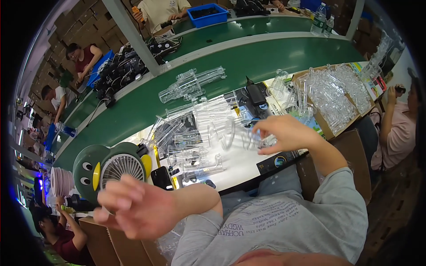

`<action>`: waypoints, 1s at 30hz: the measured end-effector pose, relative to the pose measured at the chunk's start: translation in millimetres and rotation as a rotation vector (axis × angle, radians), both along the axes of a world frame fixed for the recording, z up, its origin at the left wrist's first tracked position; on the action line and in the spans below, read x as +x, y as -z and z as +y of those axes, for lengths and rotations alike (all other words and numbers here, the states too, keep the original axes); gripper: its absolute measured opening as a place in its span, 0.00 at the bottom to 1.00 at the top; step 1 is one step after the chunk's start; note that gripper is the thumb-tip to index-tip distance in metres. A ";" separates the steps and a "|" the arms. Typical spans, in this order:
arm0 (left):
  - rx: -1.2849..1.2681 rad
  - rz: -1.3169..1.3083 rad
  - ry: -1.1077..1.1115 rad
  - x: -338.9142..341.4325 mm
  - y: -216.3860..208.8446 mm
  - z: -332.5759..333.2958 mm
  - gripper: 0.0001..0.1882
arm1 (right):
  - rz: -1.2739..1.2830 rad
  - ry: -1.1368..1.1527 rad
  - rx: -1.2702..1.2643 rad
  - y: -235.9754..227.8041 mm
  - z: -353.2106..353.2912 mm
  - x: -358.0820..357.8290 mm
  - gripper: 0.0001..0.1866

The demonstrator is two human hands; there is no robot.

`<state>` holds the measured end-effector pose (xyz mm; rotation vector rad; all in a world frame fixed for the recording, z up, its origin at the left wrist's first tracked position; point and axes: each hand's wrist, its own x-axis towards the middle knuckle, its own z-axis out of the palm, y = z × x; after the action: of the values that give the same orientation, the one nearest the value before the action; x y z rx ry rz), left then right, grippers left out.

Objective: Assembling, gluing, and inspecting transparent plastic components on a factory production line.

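Left hand (135, 206) raised near camera, fingers loosely curled, holding nothing, beside green penguin-shaped desk fan (113, 166), right hand (286, 133) extended over white worktop, fingers pinching blurred clear plastic part (248, 138), stacked clear plastic tubes (195, 133) just left of it

A clear plastic piece (242, 135), round-bodied and see-through, sat blurred in the right hand's (284, 133) fingertips, just above the white worktop, right of centre. It hung beside a near heap of similar clear tube parts (195, 137) lying on their sides to its left, edges touching and overlapping.
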<state>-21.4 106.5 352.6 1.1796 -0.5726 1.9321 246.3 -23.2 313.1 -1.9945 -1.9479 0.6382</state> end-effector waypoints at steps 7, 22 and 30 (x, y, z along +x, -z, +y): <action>-0.161 0.799 -0.322 48.2 -6.6 8.8 0.46 | 0.592 0.018 0.533 -22.9 28.2 -39.7 0.31; -0.332 0.491 -0.629 20.1 -10.9 23.2 0.46 | -0.233 0.150 0.501 17.4 99.4 56.5 0.10; -0.451 0.246 -0.672 13.1 -8.9 3.7 0.47 | -1.043 -0.161 0.349 90.9 110.4 142.1 0.12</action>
<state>-8.3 110.2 361.5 1.3759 0.4356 2.2347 388.3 87.3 222.2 -2.1117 -2.4874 -0.8675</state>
